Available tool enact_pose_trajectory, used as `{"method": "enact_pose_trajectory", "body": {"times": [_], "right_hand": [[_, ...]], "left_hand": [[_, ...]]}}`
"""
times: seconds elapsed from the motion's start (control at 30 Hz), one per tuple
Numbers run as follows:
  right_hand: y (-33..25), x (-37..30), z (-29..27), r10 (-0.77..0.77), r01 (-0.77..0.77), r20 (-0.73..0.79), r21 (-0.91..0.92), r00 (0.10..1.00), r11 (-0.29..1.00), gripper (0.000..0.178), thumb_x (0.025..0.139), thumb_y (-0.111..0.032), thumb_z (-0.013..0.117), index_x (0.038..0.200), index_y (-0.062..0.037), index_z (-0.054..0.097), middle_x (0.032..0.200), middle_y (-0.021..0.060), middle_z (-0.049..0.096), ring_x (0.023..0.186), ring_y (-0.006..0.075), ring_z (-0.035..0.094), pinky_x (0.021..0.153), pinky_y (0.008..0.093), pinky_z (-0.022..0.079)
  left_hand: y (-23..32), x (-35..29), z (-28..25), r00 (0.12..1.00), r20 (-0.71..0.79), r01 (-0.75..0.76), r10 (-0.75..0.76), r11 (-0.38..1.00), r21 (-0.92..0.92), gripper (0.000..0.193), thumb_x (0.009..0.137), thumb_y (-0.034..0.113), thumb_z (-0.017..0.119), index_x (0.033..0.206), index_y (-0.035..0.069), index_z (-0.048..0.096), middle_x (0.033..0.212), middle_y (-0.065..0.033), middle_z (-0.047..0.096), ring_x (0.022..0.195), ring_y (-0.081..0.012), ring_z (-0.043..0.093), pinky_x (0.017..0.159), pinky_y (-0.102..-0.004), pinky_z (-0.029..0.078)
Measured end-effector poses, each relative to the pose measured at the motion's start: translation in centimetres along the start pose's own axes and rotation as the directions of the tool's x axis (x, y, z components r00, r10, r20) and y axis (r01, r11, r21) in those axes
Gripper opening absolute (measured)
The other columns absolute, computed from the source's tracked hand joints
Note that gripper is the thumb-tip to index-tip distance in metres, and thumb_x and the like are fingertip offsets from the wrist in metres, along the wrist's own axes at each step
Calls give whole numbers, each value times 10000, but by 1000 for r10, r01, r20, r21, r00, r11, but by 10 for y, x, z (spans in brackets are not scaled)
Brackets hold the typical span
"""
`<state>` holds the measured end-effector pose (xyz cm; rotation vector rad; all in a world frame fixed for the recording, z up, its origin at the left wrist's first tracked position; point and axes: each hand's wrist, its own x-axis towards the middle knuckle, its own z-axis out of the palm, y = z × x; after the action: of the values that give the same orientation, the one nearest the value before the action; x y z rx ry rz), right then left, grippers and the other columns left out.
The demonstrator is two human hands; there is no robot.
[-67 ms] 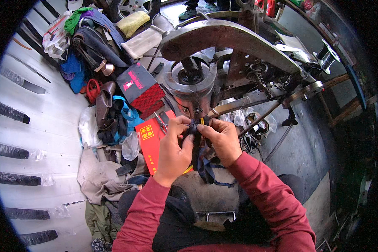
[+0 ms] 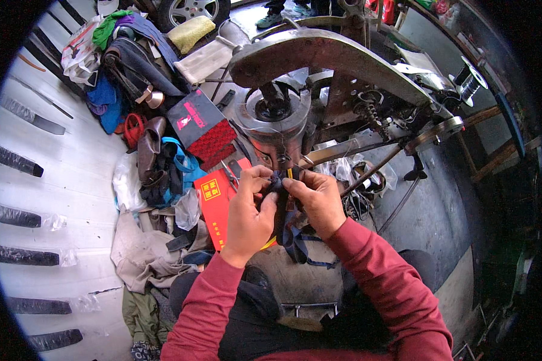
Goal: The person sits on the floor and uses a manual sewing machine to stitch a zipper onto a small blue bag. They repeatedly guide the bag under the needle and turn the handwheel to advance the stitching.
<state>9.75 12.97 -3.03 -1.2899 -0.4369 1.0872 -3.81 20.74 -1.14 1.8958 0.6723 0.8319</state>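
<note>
Side by side in front of a heavy metal machine (image 2: 337,57), my two hands pinch a small dark piece of fabric. My left hand (image 2: 251,219) has thumb and fingers closed on the dark fabric (image 2: 276,182). From the other side, my right hand (image 2: 319,204) grips it between thumb and index finger. A narrow yellow strip (image 2: 289,172) shows between the hands. Dark blue straps (image 2: 298,245) hang below them; whether they join the held fabric is hidden. Just beyond my fingertips stands the machine's round metal column (image 2: 277,135).
Left of my hands lie a red box (image 2: 214,201), scissors (image 2: 232,173) and a black-and-red box (image 2: 202,123). Clothes and bags (image 2: 147,246) pile along the white wall. At right are a long metal rod (image 2: 373,170) and a thread spool (image 2: 473,81). A person's shoe (image 2: 270,20) shows at the top.
</note>
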Motion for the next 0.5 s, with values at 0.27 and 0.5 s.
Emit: {"method": "enact_pose_trajectory", "body": {"times": [0.27, 0.5], "right_hand": [[5, 1, 4, -36, 35, -20, -22, 999, 999, 146, 947, -111, 656, 994, 23, 689, 802, -3, 659, 656, 55, 562, 575, 236, 440], [0, -3, 4, -21, 21, -2, -3, 1000, 1000, 153, 953, -124, 645, 978, 21, 686, 789, 0, 650, 648, 67, 565, 572, 240, 445]], "left_hand": [[-4, -2, 1, 997, 13, -82, 81, 992, 97, 331, 877, -80, 567, 1194, 19, 561, 1063, -131, 675, 946, -197, 681, 785, -310, 525], [-3, 0, 4, 993, 8, 118, -118, 992, -46, 189, 935, 76, 660, 1097, 5, 596, 943, -133, 683, 867, -194, 678, 746, -307, 518]]}}
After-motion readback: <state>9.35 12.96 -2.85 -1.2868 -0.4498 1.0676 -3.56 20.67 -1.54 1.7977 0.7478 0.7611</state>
